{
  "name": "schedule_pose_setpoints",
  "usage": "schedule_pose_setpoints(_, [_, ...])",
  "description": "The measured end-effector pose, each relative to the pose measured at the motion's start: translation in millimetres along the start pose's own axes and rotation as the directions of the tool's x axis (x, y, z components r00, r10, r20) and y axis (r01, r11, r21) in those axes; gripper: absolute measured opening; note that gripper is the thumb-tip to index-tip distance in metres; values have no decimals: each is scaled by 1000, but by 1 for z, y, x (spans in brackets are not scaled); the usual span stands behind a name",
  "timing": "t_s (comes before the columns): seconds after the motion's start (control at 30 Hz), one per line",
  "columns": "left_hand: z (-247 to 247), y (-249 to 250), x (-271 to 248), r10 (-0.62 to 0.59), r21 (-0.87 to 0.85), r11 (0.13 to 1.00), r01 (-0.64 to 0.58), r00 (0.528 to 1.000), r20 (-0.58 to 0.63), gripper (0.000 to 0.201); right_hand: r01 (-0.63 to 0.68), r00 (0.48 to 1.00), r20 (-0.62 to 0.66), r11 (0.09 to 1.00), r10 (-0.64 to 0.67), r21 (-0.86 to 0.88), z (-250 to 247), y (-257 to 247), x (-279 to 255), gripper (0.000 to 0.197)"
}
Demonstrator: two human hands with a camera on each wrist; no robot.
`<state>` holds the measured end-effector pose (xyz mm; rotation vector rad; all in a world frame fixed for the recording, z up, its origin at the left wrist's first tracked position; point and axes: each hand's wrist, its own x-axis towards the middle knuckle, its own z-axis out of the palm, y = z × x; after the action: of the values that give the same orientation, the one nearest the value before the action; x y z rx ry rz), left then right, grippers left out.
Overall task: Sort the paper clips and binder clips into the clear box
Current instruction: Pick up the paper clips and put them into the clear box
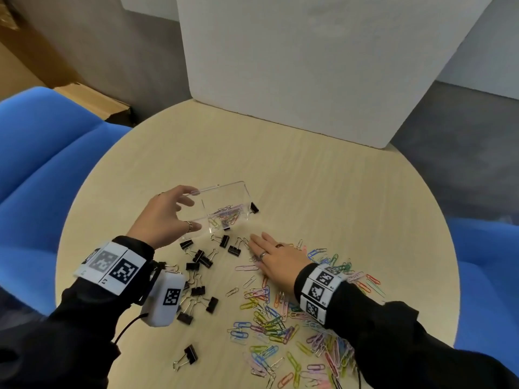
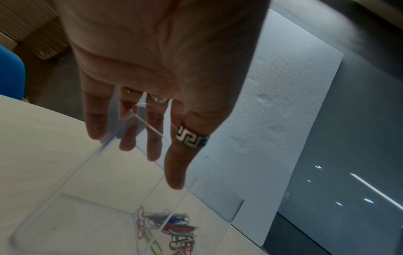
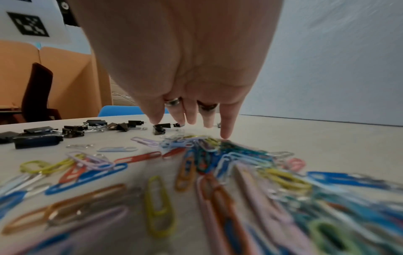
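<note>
Head view, read from left to right, shows the left hand spread around the near end of the clear box, thumb toward the near wall and fingers toward the far rim; whether the box is actually gripped or only framed cannot be told, and in the left wrist view the fingers are seen straight and apart over the box rim. Black binder clips are scattered just in front of the box and toward the left wrist, with one more lying against the box's right end. Further right, the right hand is laid flat, fingers extended and holding nothing, over the coloured paper clips, which are spread toward the table's near right edge; the right wrist view shows the fingertips touching down at the edge of the pile. A likely risk is judged to be the light box being nudged or tipped if it is not steadied while clips are dropped in; tangled paper clips could also be dragged along together and spilled short of the rim, or swept off the table edge. Inside the box only a small cluster of coloured paper clips is seen at its right end, so most of the sorting is judged to remain.
</note>
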<state>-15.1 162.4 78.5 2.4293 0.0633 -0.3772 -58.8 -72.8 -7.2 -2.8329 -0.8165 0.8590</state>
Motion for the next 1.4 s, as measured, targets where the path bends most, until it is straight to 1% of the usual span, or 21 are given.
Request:
schedule_pose_setpoints(0.1, [1,3,0,2,1,1000,-2,1000,2,63,19,1000,7,998,-19,-53,5,-10,10,54])
schedule_pose_setpoints(0.23, [-2,2,0,-3,-8,1000,3,1000,-9,63,-42,997,56,995,47,-87,6,-4,3,51])
schedule_pose_setpoints(0.3, [-2,1,-2,-9,-18,1000,9,1000,-13,63,-47,998,34,994,51,-95,8,-2,-6,50])
schedule_pose_setpoints(0.33, [-2,1,-2,-10,-22,1000,10,1000,-14,64,-21,1000,11,995,23,-94,12,-4,-10,51])
schedule_pose_setpoints(0.37, [-2,1,-3,-10,-25,1000,10,1000,-13,64,39,999,-23,994,-41,-104,18,-8,-14,51])
schedule_pose_setpoints(0.43, [-1,2,-6,-11,-32,999,10,1000,-11,64,204,975,-63,969,-214,-137,31,-22,-19,52])
schedule_pose_setpoints(0.47, [-1,2,-7,-9,-33,999,9,1000,-8,64,264,962,-29,953,-271,-151,37,-30,-21,53])
schedule_pose_setpoints(0.5, [0,2,-8,-9,-33,999,9,1000,-2,64,293,956,18,942,-294,-165,41,-36,-22,52])
schedule_pose_setpoints(0.53, [1,2,-9,-8,-33,999,8,1000,3,64,297,955,59,940,-291,-168,43,-39,-24,52])
schedule_pose_setpoints(0.6, [3,3,-11,-8,-32,999,8,1000,14,64,270,962,80,945,-260,-185,46,-34,-29,51])
schedule_pose_setpoints(0.7, [7,4,-13,-7,-30,1000,8,1000,28,64,177,982,106,951,-155,-252,45,-13,-43,51])
schedule_pose_setpoints(0.77, [10,6,-14,1,-27,1000,0,999,35,64,137,991,43,948,-130,-286,47,-7,-53,51])
schedule_pose_setpoints(0.83, [14,9,-14,15,-20,1000,-14,999,42,64,179,983,7,934,-186,-310,52,-13,-59,51])
schedule_pose_setpoints(0.9, [18,11,-15,21,-17,1000,-20,998,52,63,258,961,-9,907,-277,-333,65,-27,-60,51])
schedule_pose_setpoints(1.0, [22,13,-15,19,-8,1000,-19,998,68,64,370,927,92,848,-364,-380,85,-50,-58,52])
schedule_pose_setpoints(1.07, [23,14,-14,21,-2,1000,-21,997,70,64,399,916,145,810,-375,-430,92,-53,-56,52])
schedule_pose_setpoints(1.13, [24,14,-14,23,1,1000,-24,997,71,64,366,930,135,814,-343,-452,92,-44,-57,52])
schedule_pose_setpoints(1.23, [27,14,-14,23,6,1000,-24,997,74,64,280,960,113,866,-256,-415,79,-24,-61,51])
schedule_pose_setpoints(1.3, [28,15,-13,25,2,1000,-25,997,74,64,194,981,49,919,-189,-343,65,-12,-59,50])
schedule_pose_setpoints(1.33, [28,15,-12,25,0,1000,-25,997,73,64,142,989,0,948,-148,-284,56,-8,-55,51])
schedule_pose_setpoints(1.4, [28,16,-10,26,-1,1000,-26,997,69,64,45,989,-127,974,-75,-223,39,-8,-44,54])
